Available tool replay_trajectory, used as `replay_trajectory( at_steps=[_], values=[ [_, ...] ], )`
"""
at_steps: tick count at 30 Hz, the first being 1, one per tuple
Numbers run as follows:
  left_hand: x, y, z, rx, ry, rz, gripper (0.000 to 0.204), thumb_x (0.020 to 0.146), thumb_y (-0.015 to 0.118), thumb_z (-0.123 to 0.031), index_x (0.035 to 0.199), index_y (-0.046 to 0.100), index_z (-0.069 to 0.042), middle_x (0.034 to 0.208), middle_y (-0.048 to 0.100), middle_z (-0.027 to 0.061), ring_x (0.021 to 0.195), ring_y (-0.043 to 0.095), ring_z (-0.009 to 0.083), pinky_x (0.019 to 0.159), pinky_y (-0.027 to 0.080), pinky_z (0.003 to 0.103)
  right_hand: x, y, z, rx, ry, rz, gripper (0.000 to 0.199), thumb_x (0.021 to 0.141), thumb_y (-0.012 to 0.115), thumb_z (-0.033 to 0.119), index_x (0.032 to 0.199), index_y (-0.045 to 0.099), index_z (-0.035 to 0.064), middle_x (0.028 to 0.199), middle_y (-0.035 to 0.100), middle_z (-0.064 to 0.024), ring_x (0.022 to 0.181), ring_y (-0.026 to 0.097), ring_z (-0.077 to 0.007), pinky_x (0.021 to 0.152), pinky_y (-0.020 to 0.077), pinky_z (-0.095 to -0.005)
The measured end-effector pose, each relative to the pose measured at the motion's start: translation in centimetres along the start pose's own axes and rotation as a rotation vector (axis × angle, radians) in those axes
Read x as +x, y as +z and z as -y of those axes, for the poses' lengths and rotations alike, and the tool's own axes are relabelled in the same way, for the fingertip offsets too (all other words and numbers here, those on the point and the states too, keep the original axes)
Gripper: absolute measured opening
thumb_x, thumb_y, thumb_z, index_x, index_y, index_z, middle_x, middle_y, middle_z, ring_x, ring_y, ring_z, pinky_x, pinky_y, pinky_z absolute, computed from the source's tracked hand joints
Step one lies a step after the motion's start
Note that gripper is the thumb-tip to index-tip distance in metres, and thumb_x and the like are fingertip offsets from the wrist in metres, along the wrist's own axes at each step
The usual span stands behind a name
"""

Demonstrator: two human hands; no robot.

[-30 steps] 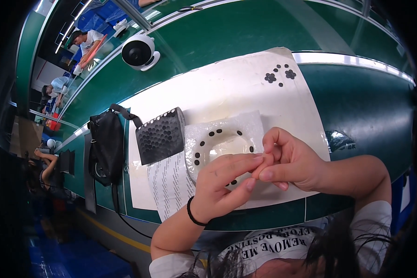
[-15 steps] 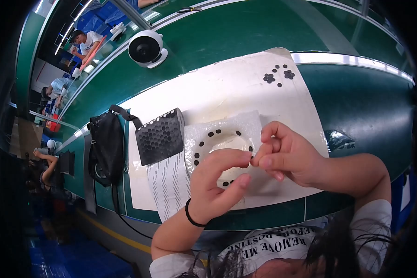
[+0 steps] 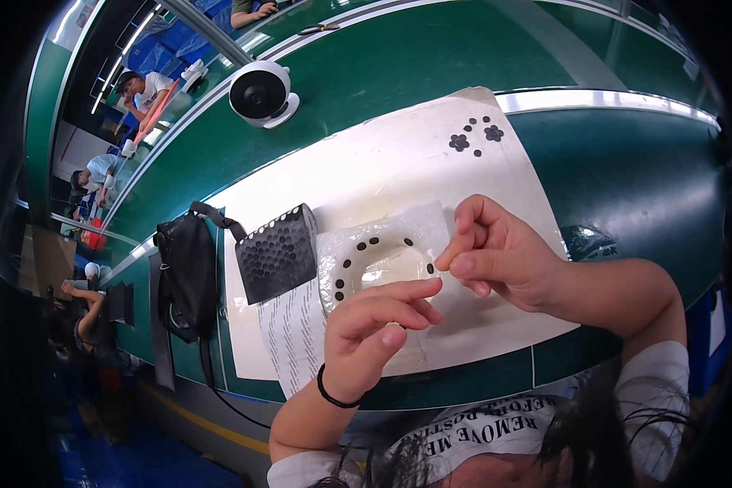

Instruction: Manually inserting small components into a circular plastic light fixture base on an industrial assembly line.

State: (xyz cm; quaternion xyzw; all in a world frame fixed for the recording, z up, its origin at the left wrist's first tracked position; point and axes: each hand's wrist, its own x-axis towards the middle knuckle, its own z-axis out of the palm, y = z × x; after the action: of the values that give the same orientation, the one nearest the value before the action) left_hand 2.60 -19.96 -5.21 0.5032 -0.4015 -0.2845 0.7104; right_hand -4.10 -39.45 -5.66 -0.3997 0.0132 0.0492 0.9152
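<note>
The round cream-coloured part [image 3: 392, 244] lies on bubble wrap [image 3: 427, 221] in the near middle of the white board [image 3: 350, 179]. Seven black dots [image 3: 347, 263] are visible on its left, far and right sides; the near side (largely masked by the left hand [image 3: 364, 333]) cannot be checked. The black pad sheet [image 3: 276, 256], to the left, carries many more dots, with white spots along its far edge. Left thumb and fingers stand apart above the part's near side; a held item cannot be confirmed. The right hand [image 3: 503, 262], just right of the part, has thumb and forefinger nearly together; contents cannot be determined.
</note>
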Motion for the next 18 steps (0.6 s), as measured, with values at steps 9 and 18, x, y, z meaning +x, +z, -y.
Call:
replay_trajectory(
  at_steps=[9, 18],
  values=[
    [0.04, 0.00, 0.10, 0.094, 0.037, 0.026, 0.013, 0.080, 0.052, -0.010, 0.080, 0.059, 0.001, 0.115, 0.053, 0.0210, 0.085, 0.060, 0.0243, 0.073, 0.047, 0.032, -0.05, 0.01, 0.05, -0.071, -0.033, 0.039, 0.028, 0.079, 0.056, -0.003, 0.093, 0.037, 0.0122, 0.088, 0.062, -0.0109, 0.057, 0.049, -0.0077, 0.051, 0.0401, -0.0182],
    [0.13, 0.26, 0.28, 0.110, 0.050, 0.015, 0.012, 0.079, 0.052, -0.009, 0.080, 0.059, 0.001, 0.116, 0.052, 0.0209, 0.087, 0.060, 0.0248, 0.075, 0.047, 0.032, -0.16, -0.20, 0.27, -0.200, -0.090, 0.070, 0.027, 0.080, 0.055, -0.002, 0.093, 0.035, 0.0109, 0.091, 0.061, -0.0105, 0.063, 0.050, -0.0076, 0.055, 0.0422, -0.0191]
  ],
)
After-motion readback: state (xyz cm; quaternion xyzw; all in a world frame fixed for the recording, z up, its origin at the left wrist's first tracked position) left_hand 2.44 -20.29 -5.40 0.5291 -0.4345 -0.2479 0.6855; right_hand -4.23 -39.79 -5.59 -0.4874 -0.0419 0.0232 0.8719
